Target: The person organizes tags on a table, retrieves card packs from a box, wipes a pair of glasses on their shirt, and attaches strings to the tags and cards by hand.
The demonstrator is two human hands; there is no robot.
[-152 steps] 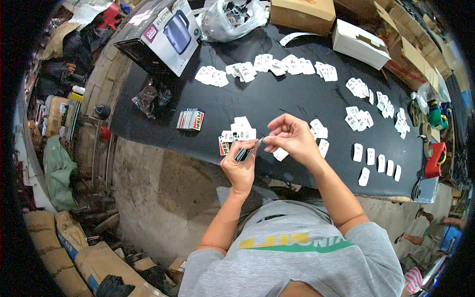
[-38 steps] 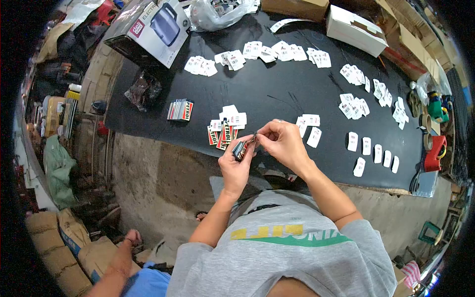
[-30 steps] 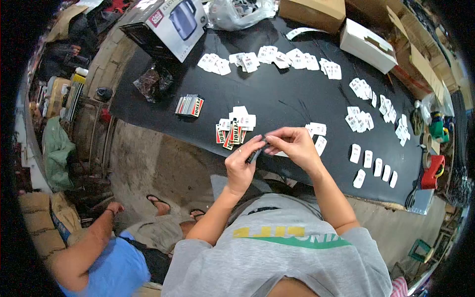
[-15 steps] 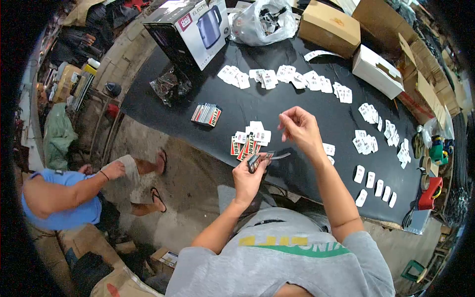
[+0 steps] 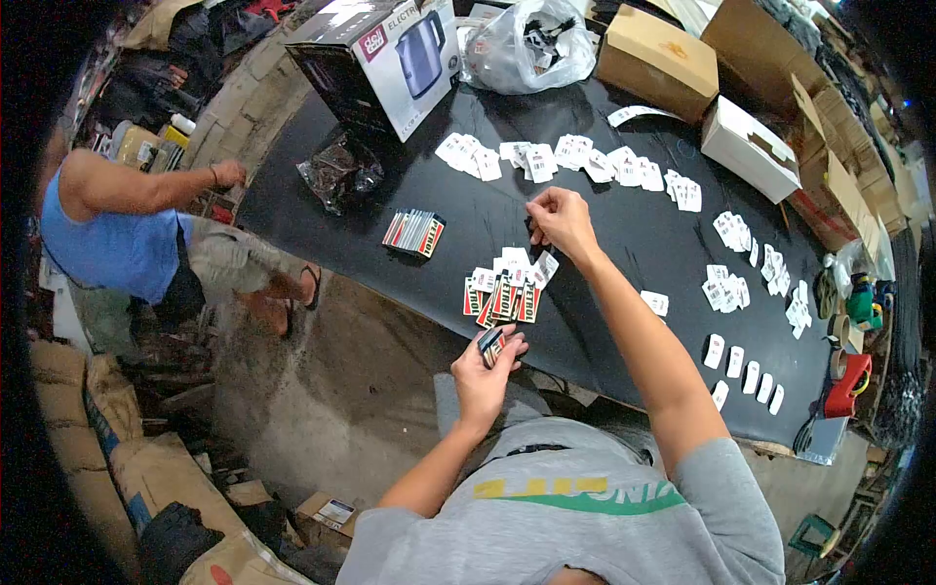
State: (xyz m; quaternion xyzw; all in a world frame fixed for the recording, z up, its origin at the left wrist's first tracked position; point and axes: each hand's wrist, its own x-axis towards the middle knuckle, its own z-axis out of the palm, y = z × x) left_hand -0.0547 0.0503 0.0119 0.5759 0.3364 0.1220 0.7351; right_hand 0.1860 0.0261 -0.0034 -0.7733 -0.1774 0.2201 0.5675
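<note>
My left hand (image 5: 480,390), near the table's front edge, is closed around a small stack of PETROL labels (image 5: 492,345). Beyond it lies a loose pile of red, black and white PETROL labels (image 5: 503,300) mixed with white tags (image 5: 515,259). Over the far side of that pile, my right hand (image 5: 565,226) has its thumb and fingers pinched together. A dark strip (image 5: 535,240) shows just below those fingertips, above a white tag; whether the two are joined I cannot tell. Left of the pile is a neat row of stacked PETROL labels (image 5: 413,234).
Groups of white tags (image 5: 582,156) lie across the black table (image 5: 604,253). A kettle box (image 5: 390,68), a plastic bag (image 5: 526,49), cartons (image 5: 658,63) and a red tape dispenser (image 5: 848,385) line the edges. A person in blue (image 5: 117,224) is at the left.
My right hand has moved left and down to the pile's far side. My left hand has drawn slightly back, and another PETROL label shows on the pile. The person in blue has moved further from me.
</note>
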